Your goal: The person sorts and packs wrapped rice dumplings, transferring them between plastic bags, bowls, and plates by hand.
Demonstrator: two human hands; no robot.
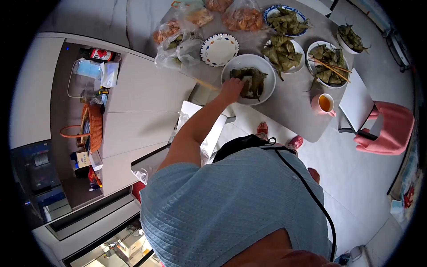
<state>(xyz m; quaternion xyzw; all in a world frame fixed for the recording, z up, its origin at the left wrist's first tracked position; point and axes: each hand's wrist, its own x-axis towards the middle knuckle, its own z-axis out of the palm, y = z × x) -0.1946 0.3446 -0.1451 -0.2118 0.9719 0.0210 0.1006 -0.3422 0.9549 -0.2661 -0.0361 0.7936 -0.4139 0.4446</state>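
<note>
In the white bowl (270, 79), the left hand (232, 90), grip unclear, seems to sort leaves (256, 83), needing a soft pinch next; right hand unseen.

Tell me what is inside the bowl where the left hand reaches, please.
Dark green leaves lie in the bowl. The left hand covers some; what is beneath them cannot be seen.

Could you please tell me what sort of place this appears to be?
Probably a home dining area: a table holds leaf-wrapped bundles and a mug, a pink-backed chair stands nearby, and a wicker basket sits in a cabinet.
</note>
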